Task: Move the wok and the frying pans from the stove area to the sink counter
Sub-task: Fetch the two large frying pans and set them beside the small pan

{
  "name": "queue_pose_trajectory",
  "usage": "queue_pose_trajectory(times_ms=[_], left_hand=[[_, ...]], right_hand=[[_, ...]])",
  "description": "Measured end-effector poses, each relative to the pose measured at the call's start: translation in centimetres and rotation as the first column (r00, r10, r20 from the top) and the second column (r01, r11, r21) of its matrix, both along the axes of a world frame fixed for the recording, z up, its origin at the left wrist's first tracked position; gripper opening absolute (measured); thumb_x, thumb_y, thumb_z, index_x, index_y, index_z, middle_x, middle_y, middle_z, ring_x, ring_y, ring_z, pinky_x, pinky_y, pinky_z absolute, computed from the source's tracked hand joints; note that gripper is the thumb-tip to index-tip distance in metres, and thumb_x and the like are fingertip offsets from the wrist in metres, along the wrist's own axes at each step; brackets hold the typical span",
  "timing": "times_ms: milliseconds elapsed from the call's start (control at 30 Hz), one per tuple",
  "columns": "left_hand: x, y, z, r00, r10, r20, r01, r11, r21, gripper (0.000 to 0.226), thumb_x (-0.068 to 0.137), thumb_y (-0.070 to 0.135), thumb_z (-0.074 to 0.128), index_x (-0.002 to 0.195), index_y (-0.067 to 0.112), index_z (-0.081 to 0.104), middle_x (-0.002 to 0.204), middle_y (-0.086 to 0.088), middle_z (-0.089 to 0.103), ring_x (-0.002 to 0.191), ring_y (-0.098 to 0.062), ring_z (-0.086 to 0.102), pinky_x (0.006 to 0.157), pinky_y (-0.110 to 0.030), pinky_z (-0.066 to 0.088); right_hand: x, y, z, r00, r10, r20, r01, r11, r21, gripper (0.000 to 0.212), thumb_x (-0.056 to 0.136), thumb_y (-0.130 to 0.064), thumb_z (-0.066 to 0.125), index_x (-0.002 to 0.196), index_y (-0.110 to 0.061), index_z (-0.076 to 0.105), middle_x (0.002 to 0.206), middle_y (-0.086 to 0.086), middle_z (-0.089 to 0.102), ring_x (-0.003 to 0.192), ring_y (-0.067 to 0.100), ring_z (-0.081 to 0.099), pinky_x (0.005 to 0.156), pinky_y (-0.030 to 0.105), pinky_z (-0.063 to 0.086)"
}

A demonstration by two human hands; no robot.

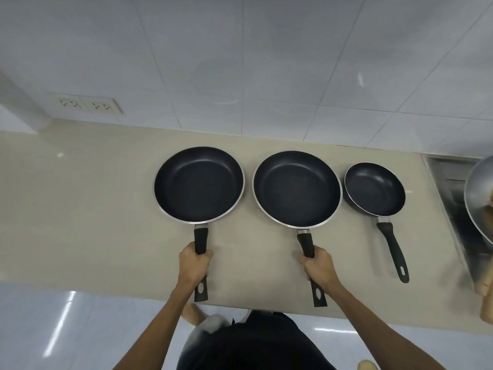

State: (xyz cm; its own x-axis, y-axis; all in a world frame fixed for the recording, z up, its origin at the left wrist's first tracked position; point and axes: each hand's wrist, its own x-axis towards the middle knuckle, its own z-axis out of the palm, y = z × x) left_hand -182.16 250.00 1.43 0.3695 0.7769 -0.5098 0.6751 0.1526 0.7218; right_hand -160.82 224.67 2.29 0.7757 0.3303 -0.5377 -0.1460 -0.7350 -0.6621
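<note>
White tiled wall [240, 62] backing a beige counter [80, 209]; three frying pans sitting in a row. Left hand [193, 265] is gripping the left pan [198, 185] handle; right hand [318, 265] is gripping the middle pan [297, 189] handle. Small pan [374, 193] is lying untouched, rightmost.

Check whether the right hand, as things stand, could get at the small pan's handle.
Probably not at once: the right hand is closed around the middle pan's handle. Once it lets go, the way looks free; the small pan's handle lies bare on the counter just to its right, with nothing between them.
</note>
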Motion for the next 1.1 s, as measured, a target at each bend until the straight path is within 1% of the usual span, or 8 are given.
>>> queue_pose_trajectory(times_ms=[133, 233, 433, 600, 733, 867, 1000, 1100], left_hand=[[0.4, 0.1, -0.2, 1.0, -0.017, -0.008, 0.017, 1.0, -0.006, 0.011, 0.088, 0.007, 0.066, 0.091, 0.004, 0.055, 0.069, -0.012, 0.054, 0.05, -0.024, 0.053, 0.042, -0.029, 0.046], [0.7, 0.1, -0.4, 1.0, -0.025, -0.015, 0.025, 1.0, -0.001, 0.011, 0.088, 0.007, 0.066, 0.089, 0.004, 0.055, 0.069, -0.014, 0.054, 0.049, -0.025, 0.052, 0.041, -0.029, 0.046], [0.9, -0.2, -0.9, 0.999, -0.045, -0.02, 0.045, 0.999, 0.0, 0.014, 0.09, 0.009, 0.066, 0.098, 0.003, 0.057, 0.073, -0.013, 0.056, 0.055, -0.025, 0.055, 0.044, -0.029, 0.048], [1.1, -0.6, -1.2, 0.998, -0.053, -0.027, 0.053, 0.999, -0.007, 0.014, 0.089, 0.009, 0.066, 0.097, 0.003, 0.057, 0.075, -0.013, 0.057, 0.057, -0.025, 0.056, 0.045, -0.03, 0.049], [1.5, -0.8, -1.2, 0.996, -0.086, -0.035, 0.086, 0.996, -0.006, 0.015, 0.089, 0.009, 0.065, 0.098, 0.003, 0.056, 0.076, -0.012, 0.056, 0.055, -0.024, 0.057, 0.043, -0.029, 0.049], [1.6, -1.2, -1.4, 0.994, -0.096, -0.043, 0.096, 0.995, -0.003, 0.017, 0.09, 0.013, 0.066, 0.103, 0.005, 0.056, 0.079, -0.011, 0.058, 0.064, -0.026, 0.059, 0.046, -0.029, 0.051], [1.3, -1.4, -1.8, 0.994, -0.092, -0.054, 0.092, 0.996, 0.002, 0.018, 0.091, 0.015, 0.065, 0.103, 0.007, 0.056, 0.081, -0.009, 0.059, 0.068, -0.026, 0.061, 0.051, -0.033, 0.053], [1.4, -1.6, -1.9, 0.995, -0.084, -0.049, 0.085, 0.996, 0.009, 0.017, 0.092, 0.016, 0.065, 0.103, 0.007, 0.055, 0.081, -0.009, 0.059, 0.066, -0.025, 0.061, 0.049, -0.032, 0.052]], right_hand=[[0.2, 0.1, -0.3, 1.0, 0.002, 0.001, -0.002, 1.0, -0.01, 0.014, 0.085, -0.008, 0.066, 0.075, -0.007, 0.057, 0.053, 0.008, 0.053, 0.037, 0.017, 0.049, 0.038, 0.028, 0.047], [0.3, 0.1, -0.6, 1.0, 0.003, 0.009, -0.002, 1.0, -0.024, 0.015, 0.084, -0.008, 0.066, 0.073, -0.006, 0.056, 0.052, 0.009, 0.054, 0.036, 0.017, 0.049, 0.038, 0.028, 0.046], [0.8, -0.4, -1.1, 1.0, -0.001, -0.005, 0.001, 1.0, -0.03, 0.011, 0.088, -0.012, 0.069, 0.082, -0.007, 0.061, 0.058, 0.009, 0.056, 0.041, 0.017, 0.053, 0.041, 0.026, 0.049], [1.6, -1.1, -1.0, 1.0, -0.009, -0.004, 0.009, 0.999, -0.044, 0.011, 0.086, -0.01, 0.067, 0.078, -0.007, 0.059, 0.053, 0.007, 0.055, 0.033, 0.012, 0.048, 0.037, 0.023, 0.045], [2.0, -1.5, -0.9, 1.0, 0.019, 0.0, -0.019, 0.999, -0.043, 0.014, 0.088, -0.01, 0.067, 0.077, -0.009, 0.058, 0.05, 0.005, 0.054, 0.03, 0.01, 0.048, 0.036, 0.021, 0.044], [2.3, -1.5, -0.6, 0.999, 0.049, -0.009, -0.049, 0.997, -0.061, 0.016, 0.089, -0.01, 0.066, 0.076, -0.01, 0.057, 0.048, 0.004, 0.055, 0.03, 0.011, 0.05, 0.036, 0.022, 0.044], [2.5, -1.3, -0.3, 0.997, 0.077, -0.023, -0.079, 0.992, -0.095, 0.019, 0.09, -0.012, 0.067, 0.074, -0.012, 0.055, 0.05, 0.006, 0.058, 0.029, 0.01, 0.051, 0.035, 0.02, 0.043], [2.6, -1.1, -0.2, 0.994, 0.102, -0.039, -0.106, 0.986, -0.129, 0.017, 0.09, -0.013, 0.065, 0.076, -0.011, 0.055, 0.053, 0.008, 0.06, 0.029, 0.01, 0.053, 0.035, 0.019, 0.043]])
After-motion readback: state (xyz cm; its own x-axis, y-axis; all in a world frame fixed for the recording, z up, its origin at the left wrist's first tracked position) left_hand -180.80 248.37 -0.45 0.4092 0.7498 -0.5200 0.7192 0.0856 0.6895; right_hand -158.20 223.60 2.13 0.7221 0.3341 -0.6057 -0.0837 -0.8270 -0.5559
